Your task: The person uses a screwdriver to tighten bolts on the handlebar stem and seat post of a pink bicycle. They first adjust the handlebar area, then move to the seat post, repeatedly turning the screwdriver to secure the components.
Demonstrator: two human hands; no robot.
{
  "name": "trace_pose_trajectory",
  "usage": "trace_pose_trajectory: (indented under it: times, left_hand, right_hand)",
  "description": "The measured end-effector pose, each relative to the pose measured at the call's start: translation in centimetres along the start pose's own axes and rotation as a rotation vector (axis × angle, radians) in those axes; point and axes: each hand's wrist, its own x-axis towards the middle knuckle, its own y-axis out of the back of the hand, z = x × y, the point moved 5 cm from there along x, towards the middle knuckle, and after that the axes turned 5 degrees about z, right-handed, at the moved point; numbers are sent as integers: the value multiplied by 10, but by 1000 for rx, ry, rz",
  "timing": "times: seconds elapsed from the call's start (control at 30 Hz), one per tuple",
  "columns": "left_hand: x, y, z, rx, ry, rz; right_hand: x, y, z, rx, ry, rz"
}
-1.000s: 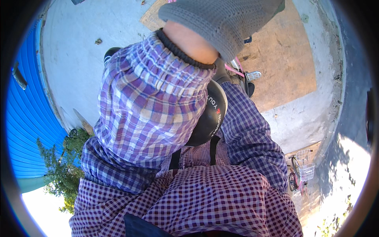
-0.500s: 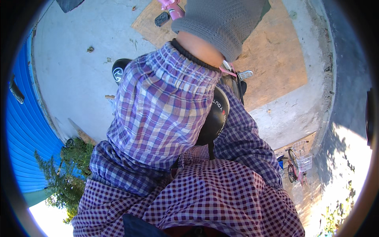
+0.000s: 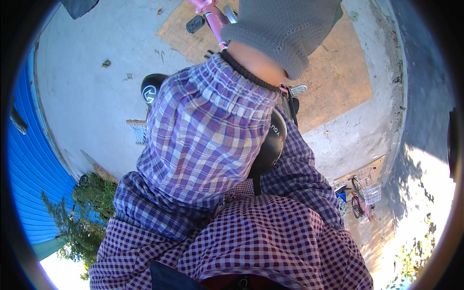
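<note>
My left hand point(image 3: 285, 36), in a grey knit glove, reaches across the top of the view over a small pink bicycle point(image 3: 216, 24). Its fingers are out of sight at the upper edge, so I cannot tell what they touch. The loose purple plaid sleeve cover point(image 3: 208, 130) on that arm hides much of the bicycle. Beneath the arm a black saddle point(image 3: 273, 147) shows in part, close to my body. My right sleeve point(image 3: 299, 164), in dark blue check, runs forward behind the saddle, and the hand at its end is hidden. A black pedal point(image 3: 195, 23) and a silver pedal point(image 3: 298, 90) stick out.
A brown board point(image 3: 333, 72) lies on the concrete floor point(image 3: 96, 96). Left of my sleeve stands another black saddle-like piece point(image 3: 151, 88). Further out are a blue corrugated sheet point(image 3: 34, 179), green plants point(image 3: 92, 203), and a pink bicycle with a white basket point(image 3: 371, 193) at the right.
My left hand and forearm have shifted slightly right and down. More of the pink frame now shows beside the glove, and the view has moved a little.
</note>
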Motion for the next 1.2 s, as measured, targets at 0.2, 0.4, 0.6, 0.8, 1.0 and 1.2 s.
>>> trace_pose_trajectory:
  times: [0.2,0.4,0.6,0.8,1.0,1.2]
  left_hand:
    - [6,0,-7,-51,-60,-10]
    - [9,-1,-8,-179,-70,-98]
    - [15,-1,1,-60,-35,-52]
    - [12,1,6,-9,-22,-11]
    - [14,0,4,-160,-41,-104]
    - [-1,14,8,-81,147,-6]
  right_hand:
    - [5,0,4,-22,-10,7]
    - [7,4,4,-42,-19,10]
    - [7,4,-1,-56,-32,10]
    - [6,8,3,-57,-50,2]
    - [-1,3,-2,-36,-77,-40]
    - [-11,2,2,66,-131,-190]
